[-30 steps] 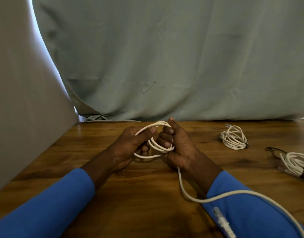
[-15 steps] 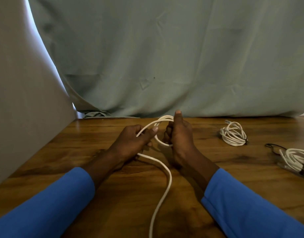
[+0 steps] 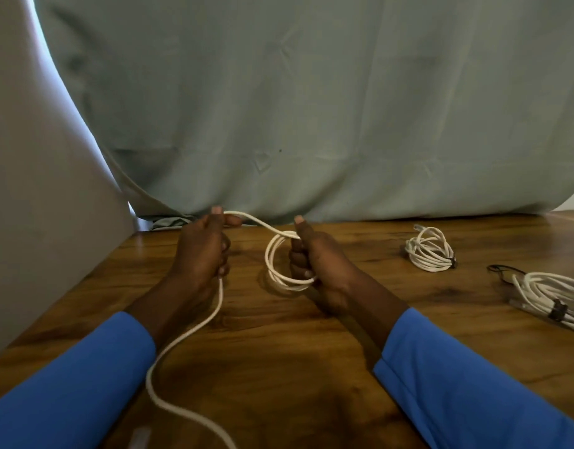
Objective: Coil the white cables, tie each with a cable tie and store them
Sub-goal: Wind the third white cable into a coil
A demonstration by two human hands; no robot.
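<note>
My right hand (image 3: 315,260) grips a small coil of white cable (image 3: 279,270) of a few loops, thumb up, just above the wooden table (image 3: 311,367). From the coil's top a strand runs left to my left hand (image 3: 204,251), which holds it with fingers curled round it, thumb raised. Below that hand the loose cable tail (image 3: 195,332) hangs down and snakes across the table toward the near edge.
A tied white cable coil (image 3: 430,251) lies on the table at the right. A larger white bundle with a dark tie (image 3: 551,298) lies at the far right, next to a black loop (image 3: 503,270). A grey-green curtain (image 3: 311,108) hangs behind the table.
My hands have moved apart: the left hand slid left along the cable, drawing out a strand. The loose tail now trails from the left hand instead of between the hands.
</note>
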